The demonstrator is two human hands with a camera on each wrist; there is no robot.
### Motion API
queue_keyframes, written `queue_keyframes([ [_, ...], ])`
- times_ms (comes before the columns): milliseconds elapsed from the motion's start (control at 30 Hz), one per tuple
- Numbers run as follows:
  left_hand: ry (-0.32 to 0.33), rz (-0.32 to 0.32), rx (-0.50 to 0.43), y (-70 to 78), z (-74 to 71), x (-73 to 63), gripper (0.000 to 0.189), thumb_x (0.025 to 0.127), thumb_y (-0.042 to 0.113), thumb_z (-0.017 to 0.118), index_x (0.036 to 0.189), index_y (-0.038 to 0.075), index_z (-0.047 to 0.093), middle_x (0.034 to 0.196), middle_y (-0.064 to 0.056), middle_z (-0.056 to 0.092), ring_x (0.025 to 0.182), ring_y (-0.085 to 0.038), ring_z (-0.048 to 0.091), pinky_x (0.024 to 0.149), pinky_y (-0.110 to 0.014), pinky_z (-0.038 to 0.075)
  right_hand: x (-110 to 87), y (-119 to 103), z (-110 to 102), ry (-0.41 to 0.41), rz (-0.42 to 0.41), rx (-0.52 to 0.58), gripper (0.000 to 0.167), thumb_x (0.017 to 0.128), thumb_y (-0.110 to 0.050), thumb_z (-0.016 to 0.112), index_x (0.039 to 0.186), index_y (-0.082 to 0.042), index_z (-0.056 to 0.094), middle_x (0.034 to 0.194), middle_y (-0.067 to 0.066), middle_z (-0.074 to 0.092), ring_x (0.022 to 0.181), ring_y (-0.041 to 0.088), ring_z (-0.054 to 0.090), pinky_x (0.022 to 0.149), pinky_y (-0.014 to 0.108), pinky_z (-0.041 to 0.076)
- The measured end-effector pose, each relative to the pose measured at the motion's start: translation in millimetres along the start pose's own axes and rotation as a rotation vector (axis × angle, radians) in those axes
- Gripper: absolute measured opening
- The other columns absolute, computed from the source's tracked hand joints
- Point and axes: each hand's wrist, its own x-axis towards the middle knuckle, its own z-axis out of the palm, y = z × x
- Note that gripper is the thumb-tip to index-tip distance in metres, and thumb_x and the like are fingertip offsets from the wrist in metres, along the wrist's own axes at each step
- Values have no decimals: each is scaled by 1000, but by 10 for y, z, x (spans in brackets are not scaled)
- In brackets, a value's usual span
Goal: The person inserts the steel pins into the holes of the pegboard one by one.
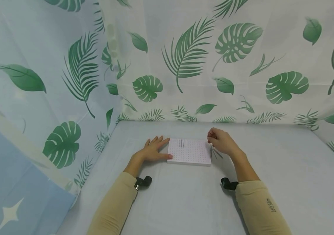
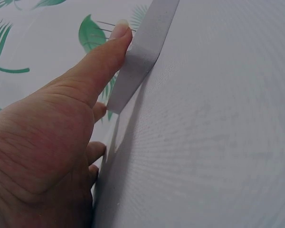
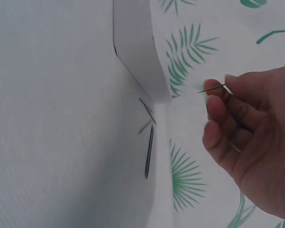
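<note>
A white board [image 1: 190, 152] dotted with rows of small holes lies on the table. Several thin dark pins [image 1: 182, 143] stand in a row near its back left part. My left hand [image 1: 153, 151] is spread at the board's left side, fingers straight, the thumb resting on the front left corner and a fingertip at the back corner. Past the right edge, my right hand [image 1: 221, 141] pinches a thin dark pin [image 3: 212, 88] between thumb and index finger, its pointed end sticking out. Below that hand, more loose dark pins [image 3: 149, 152] lie beside the board.
A pale cloth covers the table [image 1: 181, 199]. White curtains with green leaf prints [image 1: 184, 52] rise behind it and along the left. Each wrist wears a small black camera, one on the left wrist [image 1: 144, 182] and one on the right wrist [image 1: 228, 184].
</note>
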Motion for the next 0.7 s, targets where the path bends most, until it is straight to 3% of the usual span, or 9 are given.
queue_keyframes([
  [333,-3,1,-9,8,-8,-5,98,88,71,67,166,26,29,175,-14,15,163,-40,4,128,-64,-3,40,-116,85,149,-26,32,5,105,-9,60,105,-4,61,97,17,76,88,30,74,74,35,58],
  [700,5,-6,3,-22,22,19,98,88,72,67,166,26,28,175,-15,15,163,-40,5,128,-64,-2,58,-190,165,166,-11,79,4,106,-11,59,107,-7,61,100,16,76,88,28,74,75,35,61],
])
